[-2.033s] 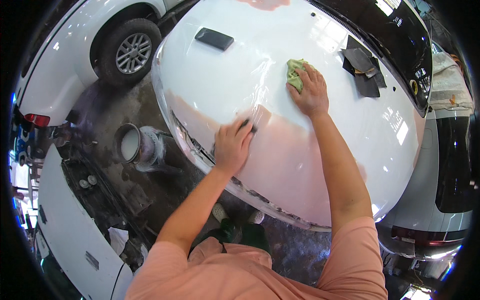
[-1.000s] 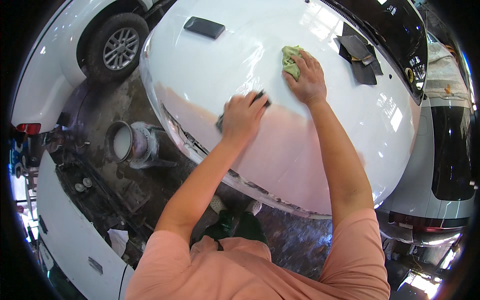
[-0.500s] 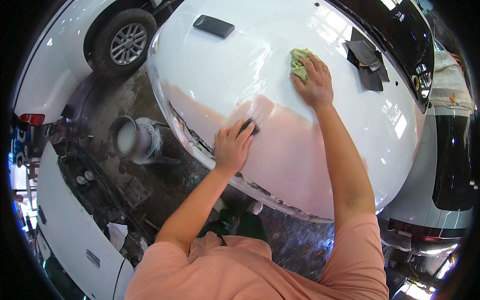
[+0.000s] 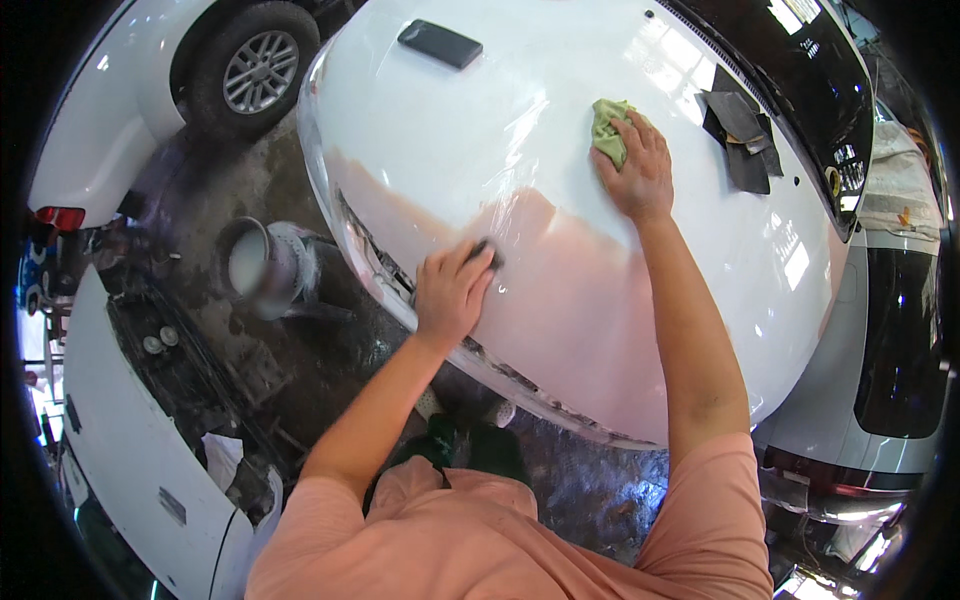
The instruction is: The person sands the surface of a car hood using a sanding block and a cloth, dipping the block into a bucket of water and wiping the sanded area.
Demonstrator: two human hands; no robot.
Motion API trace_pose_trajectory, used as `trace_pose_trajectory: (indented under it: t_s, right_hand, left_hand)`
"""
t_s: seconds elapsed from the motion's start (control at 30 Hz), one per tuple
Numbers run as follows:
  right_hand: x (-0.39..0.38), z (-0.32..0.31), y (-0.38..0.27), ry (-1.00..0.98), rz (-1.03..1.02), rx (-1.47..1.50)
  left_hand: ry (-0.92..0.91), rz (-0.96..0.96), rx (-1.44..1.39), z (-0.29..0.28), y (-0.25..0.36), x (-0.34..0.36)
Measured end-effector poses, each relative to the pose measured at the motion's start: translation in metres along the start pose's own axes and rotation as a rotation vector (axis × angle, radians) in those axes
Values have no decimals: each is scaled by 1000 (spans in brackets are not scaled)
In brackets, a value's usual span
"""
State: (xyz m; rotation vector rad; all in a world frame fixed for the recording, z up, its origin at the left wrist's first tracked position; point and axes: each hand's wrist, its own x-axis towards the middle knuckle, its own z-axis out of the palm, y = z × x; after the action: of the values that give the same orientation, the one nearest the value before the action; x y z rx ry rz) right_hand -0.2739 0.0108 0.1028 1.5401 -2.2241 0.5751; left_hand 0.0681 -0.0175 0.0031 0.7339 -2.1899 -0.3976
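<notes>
The vehicle hood (image 4: 430, 130), white with a pinkish patch (image 4: 590, 310) along its near edge, occupied the centre and upper right of the frame. The left hand (image 4: 448, 292), at centre, grasped a dark pad (image 4: 485, 253), its fingers curled over the top. The pad lay on the left part of the pinkish patch; blur obscured its edges. The right hand (image 4: 640, 168), right of upper centre, rested on a green cloth (image 4: 608, 133) on the white area. Whether the cloth was pinched or only pressed down could not be determined.

A dark rectangular object (image 4: 440, 43) lay on the hood at the top, left of centre; overlapping dark sheets (image 4: 738, 130) lay at the upper right, near the windshield (image 4: 800, 75). A container (image 4: 268, 235) of pale liquid stood left of centre, on the floor.

Judged from the frame, the step in hand was rubbing the pinkish patch with the pad. The next stroke appeared to call for flat, even pressure, the pad held level across the curved surface, and the right hand kept clear of its path.
</notes>
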Motion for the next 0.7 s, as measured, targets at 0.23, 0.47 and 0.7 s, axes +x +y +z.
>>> trace_pose_trajectory:
  t_s: [0.23,0.47,0.7]
  right_hand:
    - [1,4,2,-13,13,-2]
    - [3,1,2,43,-35,5]
    - [2,2,2,22,-42,-24]
  left_hand:
    - [-88,64,-37,9,2,78]
    - [19,94,-50,1,-6,5]
    - [-64,90,-84,19,9,96]
